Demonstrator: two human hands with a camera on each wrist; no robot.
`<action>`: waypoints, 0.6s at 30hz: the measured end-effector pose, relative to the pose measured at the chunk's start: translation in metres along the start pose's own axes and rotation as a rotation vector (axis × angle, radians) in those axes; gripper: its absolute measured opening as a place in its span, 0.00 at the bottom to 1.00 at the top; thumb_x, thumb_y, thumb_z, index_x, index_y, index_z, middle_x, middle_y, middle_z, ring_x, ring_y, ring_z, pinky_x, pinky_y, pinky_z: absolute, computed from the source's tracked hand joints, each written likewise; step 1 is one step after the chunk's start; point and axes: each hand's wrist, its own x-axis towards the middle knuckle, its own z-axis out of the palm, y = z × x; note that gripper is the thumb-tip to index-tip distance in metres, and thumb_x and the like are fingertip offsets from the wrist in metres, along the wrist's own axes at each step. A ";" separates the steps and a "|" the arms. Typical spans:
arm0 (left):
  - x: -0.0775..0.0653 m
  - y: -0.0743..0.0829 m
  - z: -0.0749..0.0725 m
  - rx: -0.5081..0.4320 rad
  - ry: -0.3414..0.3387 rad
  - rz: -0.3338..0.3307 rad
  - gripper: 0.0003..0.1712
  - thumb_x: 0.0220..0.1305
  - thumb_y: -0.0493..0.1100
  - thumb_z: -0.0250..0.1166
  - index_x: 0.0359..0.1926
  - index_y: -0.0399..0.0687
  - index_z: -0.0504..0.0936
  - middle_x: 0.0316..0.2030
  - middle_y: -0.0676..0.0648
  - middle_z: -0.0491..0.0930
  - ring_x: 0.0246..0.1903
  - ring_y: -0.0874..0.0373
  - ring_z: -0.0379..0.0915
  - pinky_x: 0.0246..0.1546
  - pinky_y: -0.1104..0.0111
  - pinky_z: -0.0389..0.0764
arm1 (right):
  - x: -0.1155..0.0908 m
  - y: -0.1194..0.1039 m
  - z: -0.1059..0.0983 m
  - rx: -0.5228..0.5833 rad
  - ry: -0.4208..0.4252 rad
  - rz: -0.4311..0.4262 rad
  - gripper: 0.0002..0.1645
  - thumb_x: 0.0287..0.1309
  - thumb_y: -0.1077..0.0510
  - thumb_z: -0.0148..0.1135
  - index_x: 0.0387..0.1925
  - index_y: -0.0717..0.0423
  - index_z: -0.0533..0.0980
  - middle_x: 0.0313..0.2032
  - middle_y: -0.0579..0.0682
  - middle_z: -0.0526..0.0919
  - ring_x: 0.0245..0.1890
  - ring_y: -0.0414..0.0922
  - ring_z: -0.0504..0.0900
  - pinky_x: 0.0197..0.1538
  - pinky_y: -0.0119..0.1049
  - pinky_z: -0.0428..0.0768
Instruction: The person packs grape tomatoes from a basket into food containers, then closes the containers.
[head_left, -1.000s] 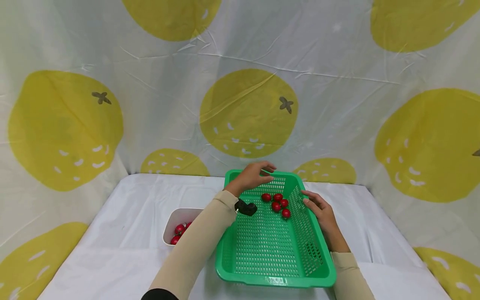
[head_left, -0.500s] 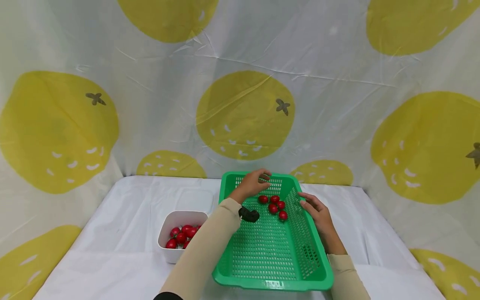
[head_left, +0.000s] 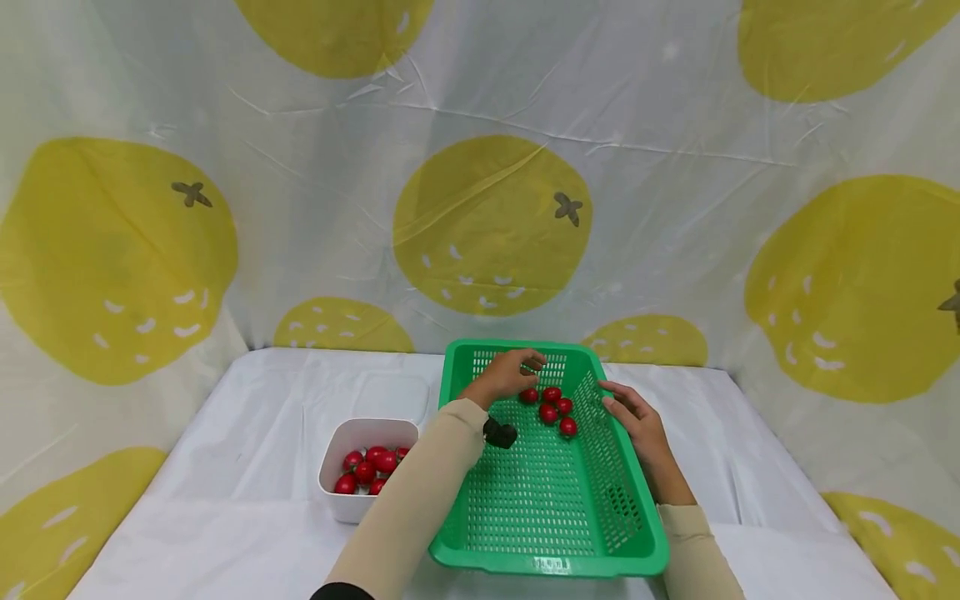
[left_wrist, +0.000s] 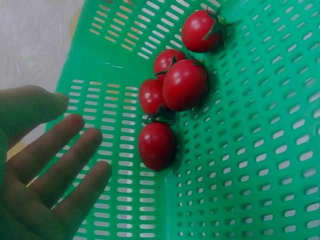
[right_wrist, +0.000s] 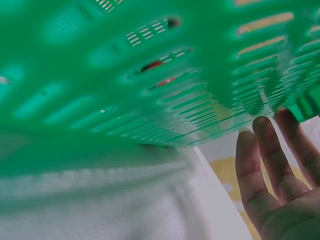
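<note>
A green perforated plastic basket (head_left: 540,565) holds several red cherry tomatoes (head_left: 548,413) gathered toward its far end. My left hand (head_left: 510,373) hovers inside the basket's far part, just left of the tomatoes, with nothing in it. In the left wrist view its fingers (left_wrist: 75,165) are spread and fairly straight, apart from the nearest tomato (left_wrist: 157,146). Along the right rim, my right hand (head_left: 636,421) lies with its fingertips against the basket. Seen in the right wrist view, its fingers (right_wrist: 272,155) extend nearly straight up to the basket's outer side (right_wrist: 165,110).
Left of the basket, a white square container (head_left: 341,446) has several more cherry tomatoes (head_left: 365,472) in it, partly covered by my left sleeve. A pale, flat translucent lid (head_left: 390,397) lies behind it. White cloth covers the table (head_left: 225,467); a fruit-printed curtain (head_left: 322,208) hangs behind.
My left hand has dropped lower into the basket, closer to the tomatoes. Its forearm has shifted right, uncovering more of the white container. The right hand stays at the rim.
</note>
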 end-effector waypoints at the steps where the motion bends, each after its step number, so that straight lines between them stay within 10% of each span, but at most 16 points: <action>1: -0.001 0.000 0.000 0.002 -0.004 -0.003 0.21 0.70 0.39 0.58 0.62 0.46 0.73 0.57 0.45 0.75 0.56 0.50 0.72 0.49 0.64 0.77 | 0.000 0.000 0.000 0.004 -0.001 0.000 0.28 0.69 0.49 0.54 0.66 0.54 0.68 0.52 0.43 0.76 0.46 0.38 0.79 0.43 0.33 0.81; 18: 0.000 -0.002 0.005 0.100 -0.075 -0.043 0.21 0.67 0.32 0.57 0.61 0.42 0.74 0.57 0.43 0.76 0.57 0.50 0.71 0.47 0.64 0.78 | -0.003 -0.009 0.001 0.022 -0.013 -0.009 0.26 0.69 0.52 0.54 0.65 0.58 0.69 0.49 0.44 0.77 0.44 0.39 0.79 0.42 0.33 0.82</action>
